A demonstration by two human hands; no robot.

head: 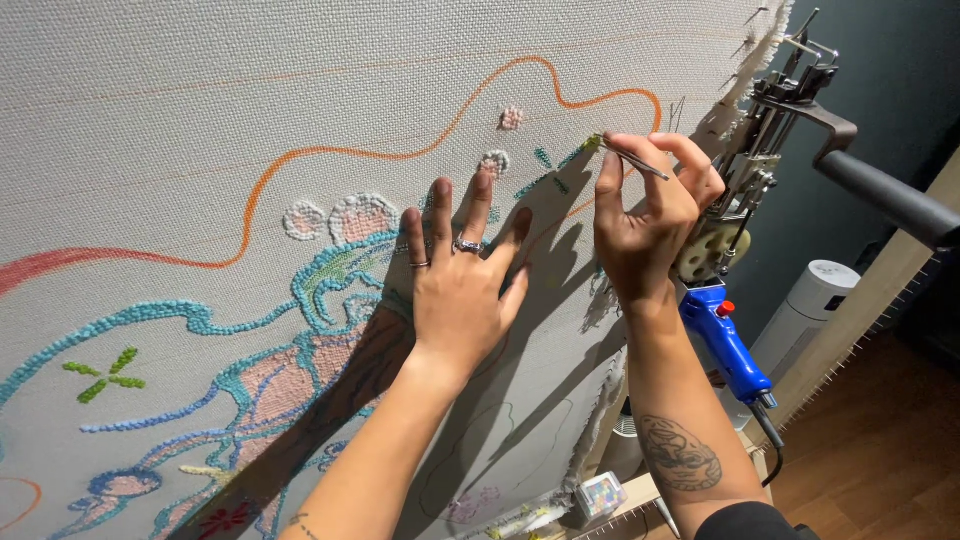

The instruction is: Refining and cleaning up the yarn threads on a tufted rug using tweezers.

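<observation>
Pressing left hand (462, 290) flat, fingers spread, on cloth (200, 120) | right hand (650, 215) pinching thin tool (633, 160)

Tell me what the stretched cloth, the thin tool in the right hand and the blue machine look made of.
Cloth: woven fabric, matte grey-white; grid weave and frayed right edge show. Thin tool, pinched by the right hand: probably metal, slim and shiny grey. Blue machine: body looks like glossy moulded plastic; its upper frame looks like bare metal. The left hand presses flat on the cloth.
</observation>
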